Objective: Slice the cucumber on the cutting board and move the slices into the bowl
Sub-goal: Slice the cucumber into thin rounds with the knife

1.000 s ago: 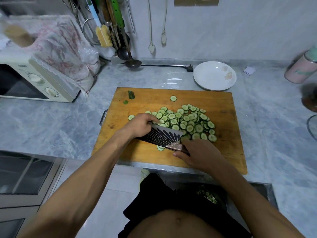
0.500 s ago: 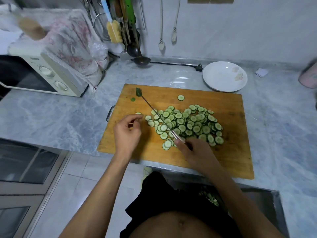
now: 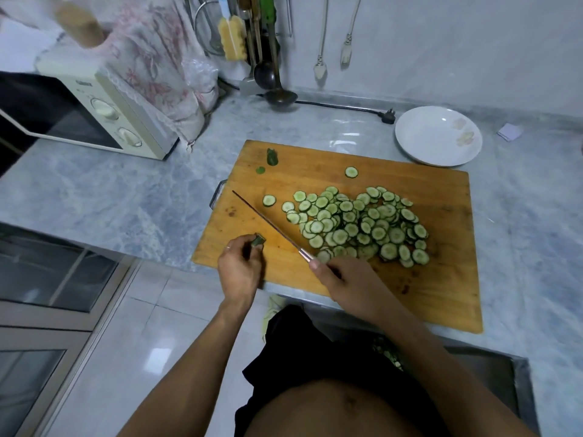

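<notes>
The right hand (image 3: pixel 350 282) grips the handle of a knife (image 3: pixel 268 224) whose thin blade runs diagonally, tip pointing far-left over the wooden cutting board (image 3: pixel 441 298). The left hand (image 3: pixel 239 269) pinches a small cucumber end piece (image 3: pixel 258 240) at the board's near-left edge. Cucumber slices (image 3: pixel 356 225) lie heaped in the board's middle, just right of the blade. The white bowl (image 3: pixel 438 135) sits beyond the board's far-right corner on the marble counter (image 3: pixel 110 197).
</notes>
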Demonstrator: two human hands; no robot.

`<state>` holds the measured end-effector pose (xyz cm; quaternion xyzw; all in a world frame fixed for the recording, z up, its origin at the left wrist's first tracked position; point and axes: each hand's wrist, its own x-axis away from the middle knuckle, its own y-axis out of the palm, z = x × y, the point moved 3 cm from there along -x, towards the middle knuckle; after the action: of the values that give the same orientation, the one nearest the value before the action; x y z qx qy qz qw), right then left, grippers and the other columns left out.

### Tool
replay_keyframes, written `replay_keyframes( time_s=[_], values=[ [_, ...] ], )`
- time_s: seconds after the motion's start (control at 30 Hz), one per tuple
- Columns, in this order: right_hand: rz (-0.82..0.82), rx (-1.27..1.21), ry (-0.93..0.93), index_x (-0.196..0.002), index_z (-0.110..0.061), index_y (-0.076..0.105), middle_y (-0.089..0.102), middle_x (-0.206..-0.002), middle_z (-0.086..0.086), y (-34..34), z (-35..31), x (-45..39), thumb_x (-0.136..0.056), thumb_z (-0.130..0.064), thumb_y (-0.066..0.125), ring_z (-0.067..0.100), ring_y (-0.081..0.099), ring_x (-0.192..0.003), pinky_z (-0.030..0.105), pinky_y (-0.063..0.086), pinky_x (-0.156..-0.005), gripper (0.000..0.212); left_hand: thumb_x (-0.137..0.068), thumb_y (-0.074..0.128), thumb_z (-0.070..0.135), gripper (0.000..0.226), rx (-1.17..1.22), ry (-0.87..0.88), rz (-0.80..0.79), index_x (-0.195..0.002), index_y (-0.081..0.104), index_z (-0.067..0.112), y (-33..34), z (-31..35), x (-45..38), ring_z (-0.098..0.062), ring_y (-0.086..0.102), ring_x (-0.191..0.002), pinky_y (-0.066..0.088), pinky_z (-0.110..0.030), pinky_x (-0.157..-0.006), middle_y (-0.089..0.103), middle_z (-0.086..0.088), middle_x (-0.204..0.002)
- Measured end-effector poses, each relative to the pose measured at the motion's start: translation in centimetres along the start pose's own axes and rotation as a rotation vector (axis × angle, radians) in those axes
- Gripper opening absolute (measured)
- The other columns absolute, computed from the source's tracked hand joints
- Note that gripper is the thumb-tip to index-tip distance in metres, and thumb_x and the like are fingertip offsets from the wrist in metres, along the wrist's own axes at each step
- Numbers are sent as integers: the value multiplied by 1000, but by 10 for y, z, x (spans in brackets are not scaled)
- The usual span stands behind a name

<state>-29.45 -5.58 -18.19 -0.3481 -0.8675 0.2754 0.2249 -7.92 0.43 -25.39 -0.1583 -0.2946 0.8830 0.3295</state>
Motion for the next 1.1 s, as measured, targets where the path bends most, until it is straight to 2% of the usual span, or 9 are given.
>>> replay_keyframes(
  time_s=[0.1, 0.23, 0.27, 0.37, 0.43, 0.57, 0.73, 0.9, 1.1],
  values=[
    [-19, 19, -30, -61, -14, 31, 30, -56, 8, 4, -12, -1, -99, -53, 37, 15, 32, -49, 31, 21, -51, 55, -84, 73, 9, 19, 36, 13, 26, -103, 75, 6, 0, -1, 1, -20, 66, -92, 47, -20, -83, 72, -8, -101],
    [-46, 9, -22, -61, -14, 29, 29, -57, 4, 11, -20, -4, -100, -51, 42, 13, 30, -50, 31, 22, -51, 54, -83, 71, 7, 15, 66, 7, 33, -96, 78, 4, 3, -3, 1, -9, 63, -91, 41, -5, -83, 74, -7, -98],
    [-49, 11, -25, -61, -14, 29, 30, -56, 3, 12, -21, -4, -100, -50, 42, 11, 29, -49, 30, 22, -51, 55, -83, 69, 9, 16, 60, 7, 27, -95, 78, 5, 4, -5, 0, -7, 62, -90, 42, -5, -82, 74, -7, -97],
    [-60, 31, -32, -60, -14, 30, 33, -55, 2, 16, -23, -4, -100, -50, 43, 11, 32, -49, 30, 22, -50, 55, -79, 58, 21, 27, 31, 11, -1, -88, 79, 5, 5, -10, -2, -16, 65, -87, 49, -20, -78, 74, -7, -91],
    [-62, 55, -30, -60, -14, 32, 35, -54, 2, 18, -24, -5, -100, -50, 43, 12, 34, -50, 30, 23, -50, 55, -77, 52, 22, 32, 20, 14, -5, -84, 78, 4, 6, -14, -3, -21, 66, -86, 50, -24, -74, 73, -8, -88],
    [-59, 68, -36, -59, -14, 31, 35, -53, 0, 18, -26, -6, -101, -48, 43, 11, 33, -48, 28, 23, -49, 55, -77, 49, 29, 40, 35, 15, -10, -87, 79, 5, 8, -17, -4, -18, 67, -88, 53, -26, -76, 74, -6, -94],
    [-81, 72, -16, -59, -15, 32, 36, -54, 0, 16, -27, -8, -101, -48, 42, 12, 36, -50, 27, 22, -49, 54, -78, 52, 24, 35, 1, 34, -35, -89, 79, 6, 8, -14, -3, -19, 67, -92, 50, -22, -77, 74, -5, -98],
    [-123, 56, 27, -60, -14, 32, 36, -58, 2, 21, -30, -17, -103, -48, 37, 12, 35, -52, 27, 20, -48, 55, -79, 48, 32, 41, -5, 32, -39, -91, 80, 10, 8, -12, -3, -14, 68, -92, 55, -30, -75, 74, 2, -102],
    [-140, 18, 74, -59, -14, 35, 39, -59, 3, 28, -31, -22, -104, -48, 35, 14, 40, -55, 30, 24, -50, 56, -81, 48, 27, 37, -5, 63, -46, -92, 79, 10, 9, -11, -3, -18, 68, -92, 56, -34, -74, 74, 2, -102]
  ],
)
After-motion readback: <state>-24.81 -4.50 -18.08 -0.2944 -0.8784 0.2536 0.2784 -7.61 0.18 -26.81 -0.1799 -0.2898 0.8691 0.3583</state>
